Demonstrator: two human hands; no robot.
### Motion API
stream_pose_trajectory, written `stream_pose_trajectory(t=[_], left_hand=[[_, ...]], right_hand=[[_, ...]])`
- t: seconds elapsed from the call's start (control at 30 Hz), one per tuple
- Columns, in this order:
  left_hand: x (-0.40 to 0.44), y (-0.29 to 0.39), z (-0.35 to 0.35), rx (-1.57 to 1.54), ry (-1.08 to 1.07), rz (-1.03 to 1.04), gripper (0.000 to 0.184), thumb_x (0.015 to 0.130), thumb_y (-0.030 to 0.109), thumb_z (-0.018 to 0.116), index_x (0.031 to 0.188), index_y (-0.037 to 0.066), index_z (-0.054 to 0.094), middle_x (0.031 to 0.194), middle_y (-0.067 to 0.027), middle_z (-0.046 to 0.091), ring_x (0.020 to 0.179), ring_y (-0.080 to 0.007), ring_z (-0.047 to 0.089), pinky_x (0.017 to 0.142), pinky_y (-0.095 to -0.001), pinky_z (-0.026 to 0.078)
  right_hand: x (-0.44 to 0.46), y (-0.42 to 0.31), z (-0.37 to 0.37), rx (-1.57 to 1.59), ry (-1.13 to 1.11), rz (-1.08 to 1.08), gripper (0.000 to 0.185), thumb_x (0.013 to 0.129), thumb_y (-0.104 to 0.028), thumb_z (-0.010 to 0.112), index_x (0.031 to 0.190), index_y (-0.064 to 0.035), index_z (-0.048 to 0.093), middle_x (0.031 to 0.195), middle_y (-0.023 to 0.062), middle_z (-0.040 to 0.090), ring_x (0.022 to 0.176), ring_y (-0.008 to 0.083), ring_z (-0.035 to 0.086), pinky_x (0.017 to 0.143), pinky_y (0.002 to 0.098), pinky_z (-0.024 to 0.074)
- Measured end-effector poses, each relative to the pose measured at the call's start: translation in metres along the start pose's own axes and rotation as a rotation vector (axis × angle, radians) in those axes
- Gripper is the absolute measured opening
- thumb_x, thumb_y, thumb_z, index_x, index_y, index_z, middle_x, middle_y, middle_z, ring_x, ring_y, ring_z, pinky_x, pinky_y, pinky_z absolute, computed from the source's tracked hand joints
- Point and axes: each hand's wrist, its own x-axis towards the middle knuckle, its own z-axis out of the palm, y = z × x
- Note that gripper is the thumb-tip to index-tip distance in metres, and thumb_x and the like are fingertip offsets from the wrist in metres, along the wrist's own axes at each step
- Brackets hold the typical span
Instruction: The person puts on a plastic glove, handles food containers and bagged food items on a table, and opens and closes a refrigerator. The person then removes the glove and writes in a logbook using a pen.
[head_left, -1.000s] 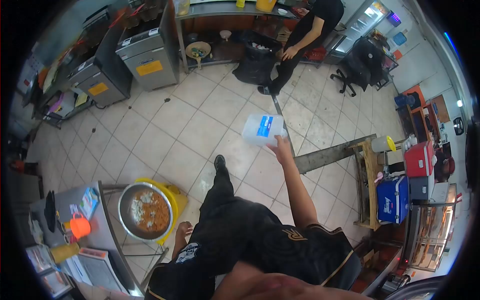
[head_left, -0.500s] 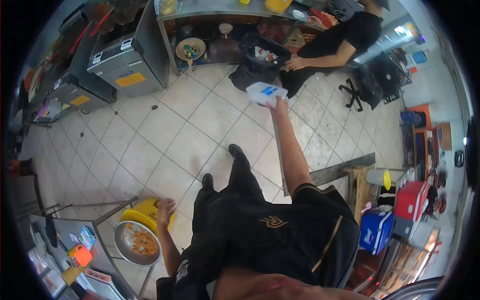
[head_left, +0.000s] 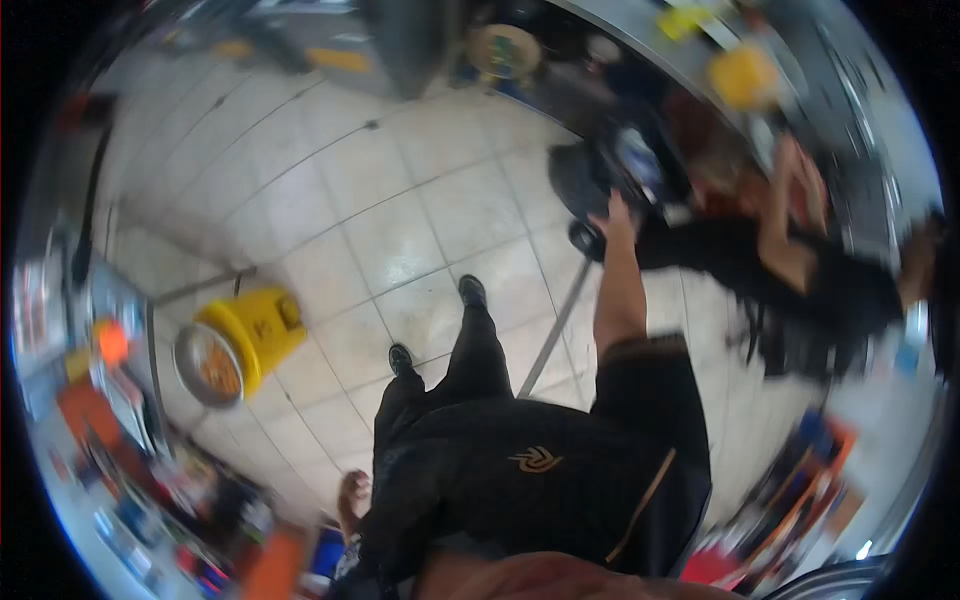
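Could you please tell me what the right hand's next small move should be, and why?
Probably draw the right hand back from the black bag: it looks open and empty, though blurred, and a pale, blue-marked item seems to lie in the bag's opening, beyond the hand's reach as it stands.

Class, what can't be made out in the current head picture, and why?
Head view throughout:
- Pale thing in the black bag: exact shape, blurred.
- Right hand: finger positions, blurred.
- Metal bowl: what its orange contents are, small and blurred.
- Grey cabinet: upper part, cut off by the top edge.
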Motion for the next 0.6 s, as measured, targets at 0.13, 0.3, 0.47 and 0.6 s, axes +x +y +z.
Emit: stream_pose_trajectory(t=[0.13,0.3,0.47,0.6], left_hand=[[0.014,0.034,0.070,-0.138,0.400,-0.038,0.037,0.096,0.032,0.049,0.119,0.006,0.064,0.105,-0.0096,0.066,0.094,-0.0232,0.064,0.080,-0.0413,0.054],[-0.008,0.086,0.138,0.128,0.625,0.444,0.039,0.098,0.039,0.052,0.111,0.003,0.065,0.102,-0.0126,0.068,0.096,-0.0212,0.062,0.087,-0.0368,0.049],[-0.077,0.030,0.180,-0.153,0.773,0.439,0.034,0.101,0.031,0.050,0.117,0.003,0.061,0.114,-0.0147,0.063,0.109,-0.0287,0.059,0.096,-0.0397,0.046],[-0.143,-0.029,0.183,-0.323,1.047,0.614,0.032,0.098,0.026,0.055,0.125,0.007,0.058,0.126,-0.0162,0.057,0.119,-0.0311,0.054,0.102,-0.0407,0.043]], right_hand=[[-0.074,-0.026,0.123,-0.022,-0.644,0.060,0.062,0.091,-0.024,0.060,0.146,-0.0063,0.037,0.140,0.0240,0.044,0.127,0.0374,0.048,0.102,0.0462,0.0454],[-0.216,-0.114,0.261,0.485,-1.442,0.518,0.054,0.100,-0.035,0.048,0.143,-0.0034,0.038,0.138,0.0236,0.047,0.119,0.0374,0.055,0.097,0.0457,0.0495],[-0.404,-0.351,0.248,-0.040,-1.789,0.033,0.049,0.101,-0.028,0.046,0.139,0.0024,0.042,0.130,0.0216,0.056,0.111,0.0326,0.061,0.091,0.0381,0.0522],[-0.564,-0.437,0.239,-0.230,-2.093,-0.194,0.053,0.103,-0.037,0.045,0.141,-0.0001,0.042,0.130,0.0214,0.055,0.112,0.0332,0.061,0.092,0.0420,0.0520]])
